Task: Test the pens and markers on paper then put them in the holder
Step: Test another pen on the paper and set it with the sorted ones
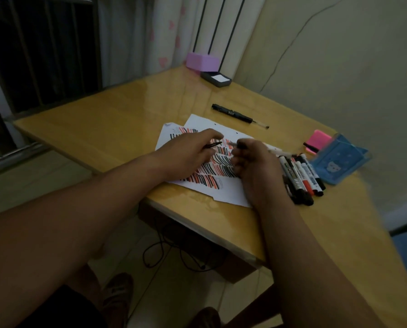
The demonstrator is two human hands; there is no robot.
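Above the red-and-black-streaked paper [221,195], left hand [188,152] pinches a thin black piece [214,145]; right hand [257,166] grips a pen [235,144].

Matt white paper [223,195] is shown. Beneath the paper, a desk [117,129] of pale wood is finished glossy and reflective. Right of the paper, smooth plastic markers [299,176] and a translucent blue plastic holder [339,162] are seen.

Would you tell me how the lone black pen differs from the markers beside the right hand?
The black pen lies alone beyond the paper; the markers lie bunched beside it. The pen is slim and dark; the markers are thicker, white-labelled. Both lie flat on the table.
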